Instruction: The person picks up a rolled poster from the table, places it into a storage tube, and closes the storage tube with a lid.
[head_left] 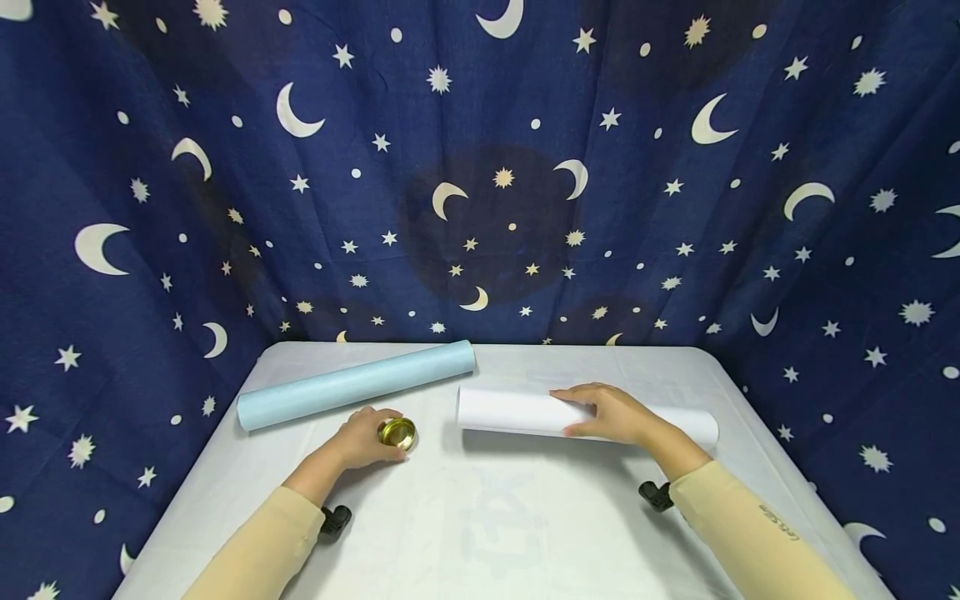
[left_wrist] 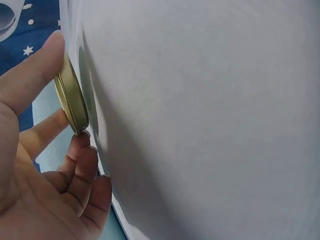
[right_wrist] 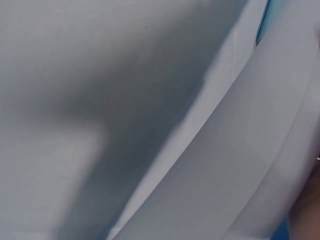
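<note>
My left hand (head_left: pixel 365 437) pinches a small, shiny round gold tin (head_left: pixel 397 433) over the left part of the table. In the left wrist view, the shallow tin (left_wrist: pixel 73 95) is seen nearly edge-on between thumb and fingers. The right hand (head_left: pixel 611 414) grips a white paper roll (head_left: pixel 517 410) near its middle, fingers over the far side and thumb on the near side. In the right wrist view, the white paper roll (right_wrist: pixel 220 145) runs diagonally; most of that hand is out of frame. Whether the roll touches the table is unclear.
A light blue roll (head_left: pixel 352 386) lies slantwise at the back left of the white-covered table (head_left: pixel 420 533). A dark blue curtain (head_left: pixel 495 100) with moons and stars surrounds the back and sides. Black wrist devices (head_left: pixel 337 520) hang beneath both forearms.
</note>
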